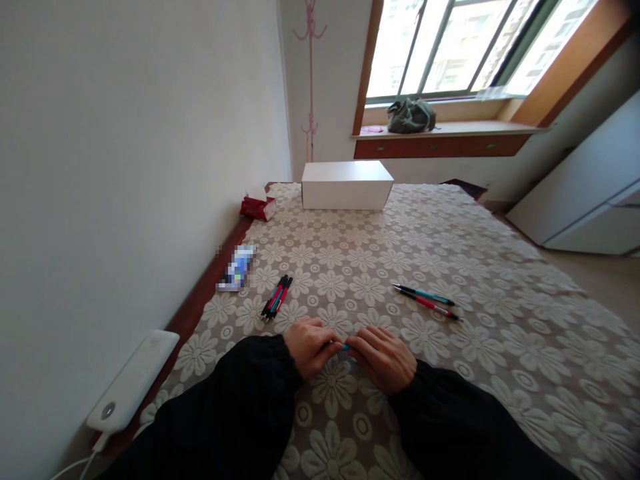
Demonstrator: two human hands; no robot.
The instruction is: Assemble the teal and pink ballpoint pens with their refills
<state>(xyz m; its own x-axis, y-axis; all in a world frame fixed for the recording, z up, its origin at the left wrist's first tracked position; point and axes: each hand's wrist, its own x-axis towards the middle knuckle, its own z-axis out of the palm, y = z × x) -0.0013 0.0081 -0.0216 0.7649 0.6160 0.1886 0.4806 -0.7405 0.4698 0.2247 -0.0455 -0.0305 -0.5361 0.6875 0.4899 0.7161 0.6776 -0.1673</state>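
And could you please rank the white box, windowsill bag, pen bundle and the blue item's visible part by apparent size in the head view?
1. White box
2. Windowsill bag
3. Pen bundle
4. Blue item's visible part

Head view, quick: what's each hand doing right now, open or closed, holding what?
Left hand: closed, fingertips at one end of a mostly hidden teal pen.
Right hand: closed, holding the same pen.

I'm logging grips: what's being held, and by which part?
A teal pen-like thing, left hand and right hand gripping either side of its visible stretch; ends hidden.
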